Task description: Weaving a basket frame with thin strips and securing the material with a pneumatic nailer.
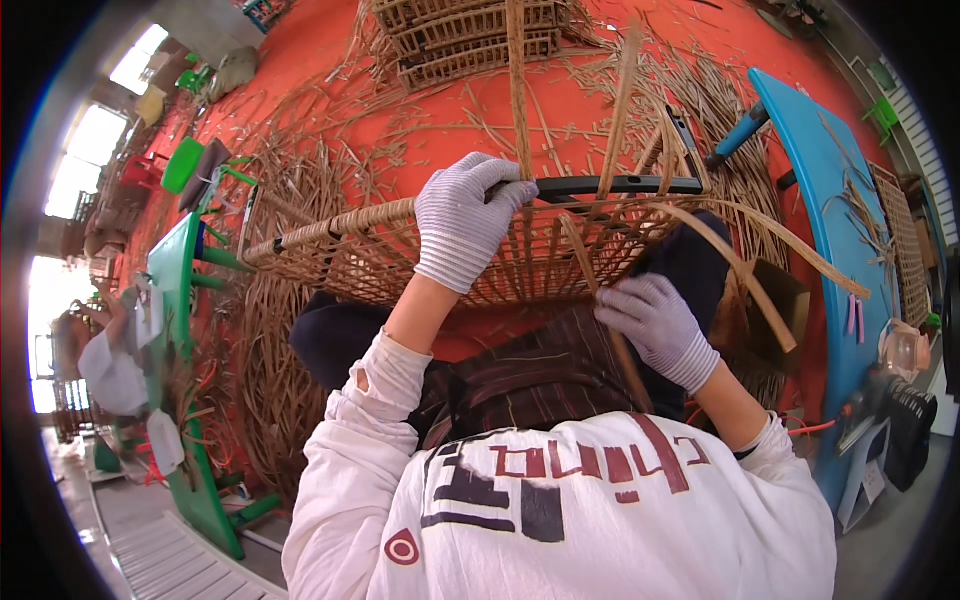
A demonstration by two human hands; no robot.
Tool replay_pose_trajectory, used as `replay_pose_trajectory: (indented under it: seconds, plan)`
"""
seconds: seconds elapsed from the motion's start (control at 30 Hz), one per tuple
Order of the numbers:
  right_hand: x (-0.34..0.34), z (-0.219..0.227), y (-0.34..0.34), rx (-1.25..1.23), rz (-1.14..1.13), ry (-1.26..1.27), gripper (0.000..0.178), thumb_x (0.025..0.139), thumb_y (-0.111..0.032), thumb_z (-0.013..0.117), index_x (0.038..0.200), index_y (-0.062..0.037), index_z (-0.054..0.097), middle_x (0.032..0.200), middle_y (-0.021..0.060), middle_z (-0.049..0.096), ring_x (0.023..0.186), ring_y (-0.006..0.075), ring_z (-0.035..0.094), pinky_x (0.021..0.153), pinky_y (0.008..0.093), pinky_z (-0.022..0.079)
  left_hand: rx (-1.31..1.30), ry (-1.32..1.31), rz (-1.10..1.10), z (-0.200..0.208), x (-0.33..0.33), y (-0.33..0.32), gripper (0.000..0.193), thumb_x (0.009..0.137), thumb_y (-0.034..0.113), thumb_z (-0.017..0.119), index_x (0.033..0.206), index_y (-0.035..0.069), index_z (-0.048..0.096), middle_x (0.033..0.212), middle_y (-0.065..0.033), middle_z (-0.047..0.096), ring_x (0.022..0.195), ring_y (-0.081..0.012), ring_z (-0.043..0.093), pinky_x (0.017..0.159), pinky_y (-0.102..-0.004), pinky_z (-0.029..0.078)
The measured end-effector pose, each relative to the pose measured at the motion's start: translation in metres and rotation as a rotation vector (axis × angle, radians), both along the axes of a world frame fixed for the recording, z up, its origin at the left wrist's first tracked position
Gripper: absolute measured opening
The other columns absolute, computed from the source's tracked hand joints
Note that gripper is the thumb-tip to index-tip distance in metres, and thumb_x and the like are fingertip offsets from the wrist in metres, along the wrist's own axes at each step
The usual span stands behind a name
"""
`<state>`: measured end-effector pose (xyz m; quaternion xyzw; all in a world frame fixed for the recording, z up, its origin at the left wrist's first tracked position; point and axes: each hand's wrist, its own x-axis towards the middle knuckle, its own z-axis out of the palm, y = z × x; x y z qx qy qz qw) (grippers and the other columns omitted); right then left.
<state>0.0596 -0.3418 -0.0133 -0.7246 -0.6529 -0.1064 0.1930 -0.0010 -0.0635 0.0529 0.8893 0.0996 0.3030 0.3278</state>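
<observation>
Around me, loose strips (255, 385) lie heaped to my left and scattered ahead, and a pile of slatted, open-sided basketwork (470, 45) stands beyond them. A green desk (180, 265) flanks me on the left, with a green chair (183, 165) past its far end; a blue desk (838, 290) is on my right, carrying more strips and a clear jug (905, 347). Long free strands (780, 250) stick out from the work past my right hand (660, 322), and others rise ahead.

The floor (420, 125) is red, and bright windows (92, 150) line the left side of the room. The woven basket (400, 265) is in front of me, tilted above my lap, its near side over a dark striped apron (540, 370).

It is an open brown lattice with a tightly wrapped rim, and a smooth black bar (625, 186) runs along the rim's right part. My left hand (462, 215) has its fingers bent closed on the rim beside an upright strand (517, 90); I cannot tell whether they pinch that too. My right fingers are nearly together around a flat, narrow strip (577, 245) coming from the lattice. Both gloves are pale, ribbed knit.
</observation>
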Motion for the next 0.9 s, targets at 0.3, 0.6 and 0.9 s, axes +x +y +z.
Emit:
replay_pose_trajectory:
  seconds: [0.3,0.6,0.9]
  plan:
    - [-0.024,0.123,0.037,0.27,0.249,0.912,0.026,0.084,0.007,0.066,0.107,-0.0044,0.071,0.102,0.0129,0.071,0.095,0.0238,0.07,0.081,0.0321,0.055,0.087,-0.039,0.009,-0.008,-0.01,-0.002,0.012,0.072,0.014,0.082,0.081,0.01,0.074,0.081,-0.006,0.068,0.071,-0.0228,0.065,0.064,-0.033,0.05]
    - [0.016,0.082,0.122,0.31,-0.178,0.938,0.026,0.09,-0.01,0.071,0.113,-0.0004,0.063,0.104,0.0112,0.067,0.087,0.0154,0.066,0.078,0.0278,0.053,0.229,-0.104,-0.014,-0.009,-0.021,-0.003,0.023,0.075,0.022,0.079,0.095,0.012,0.07,0.08,-0.0046,0.068,0.074,-0.0269,0.065,0.073,-0.0385,0.049]
    - [0.016,0.083,0.122,0.329,0.002,1.194,0.028,0.097,-0.004,0.06,0.124,0.0024,0.058,0.107,0.0106,0.068,0.097,0.0164,0.065,0.088,0.0287,0.054,0.252,-0.09,-0.088,-0.017,-0.03,-0.004,0.043,0.07,0.021,0.08,0.11,0.011,0.067,0.091,-0.0061,0.069,0.084,-0.0276,0.065,0.08,-0.039,0.049]
